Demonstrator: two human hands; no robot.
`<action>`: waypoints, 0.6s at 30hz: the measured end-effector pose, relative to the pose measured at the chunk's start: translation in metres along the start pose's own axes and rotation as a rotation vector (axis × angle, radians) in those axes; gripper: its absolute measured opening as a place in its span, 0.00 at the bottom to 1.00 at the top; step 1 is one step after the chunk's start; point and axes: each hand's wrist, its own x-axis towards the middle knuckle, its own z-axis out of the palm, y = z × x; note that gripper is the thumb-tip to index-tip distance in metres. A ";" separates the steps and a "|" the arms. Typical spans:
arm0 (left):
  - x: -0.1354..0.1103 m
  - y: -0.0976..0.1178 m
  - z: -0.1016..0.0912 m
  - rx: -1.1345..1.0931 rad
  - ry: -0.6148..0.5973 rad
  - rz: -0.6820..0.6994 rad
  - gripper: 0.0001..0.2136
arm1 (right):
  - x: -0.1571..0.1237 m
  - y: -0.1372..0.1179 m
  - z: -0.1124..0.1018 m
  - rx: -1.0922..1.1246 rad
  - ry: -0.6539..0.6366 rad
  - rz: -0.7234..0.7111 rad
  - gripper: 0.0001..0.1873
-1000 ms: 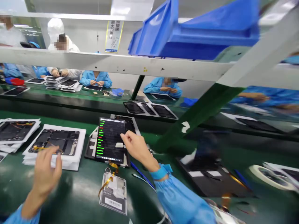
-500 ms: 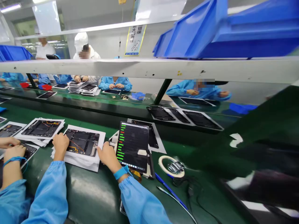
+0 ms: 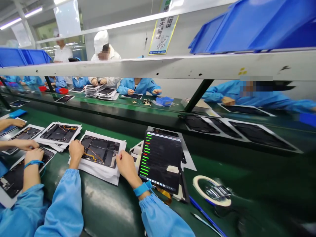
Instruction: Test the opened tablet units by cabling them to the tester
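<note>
An opened tablet chassis with black parts and orange cables lies on a stack of white sheets. My left hand grips its left edge with curled fingers. My right hand holds its right edge, fingers closed on it. Just right of my right hand a lit tablet screen leans upright, showing green and red bars.
A co-worker's hands work on another chassis at my left. More chassis stacks lie further left. A tape roll and a blue pen lie to the right. A white shelf rail with blue bins runs overhead.
My right hand left the lit screen and went to the chassis' right edge; my left hand closed on its left edge. The view swung left, bringing the co-worker's hands in.
</note>
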 end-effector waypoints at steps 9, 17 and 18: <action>-0.007 0.002 0.000 -0.028 -0.004 -0.040 0.18 | 0.001 0.001 -0.003 0.046 0.011 0.040 0.15; -0.006 0.000 -0.003 -0.101 -0.041 -0.089 0.20 | 0.000 -0.006 -0.007 0.049 -0.019 0.054 0.15; -0.005 -0.001 -0.003 -0.114 -0.048 -0.096 0.21 | -0.001 -0.007 -0.008 0.053 -0.019 0.051 0.15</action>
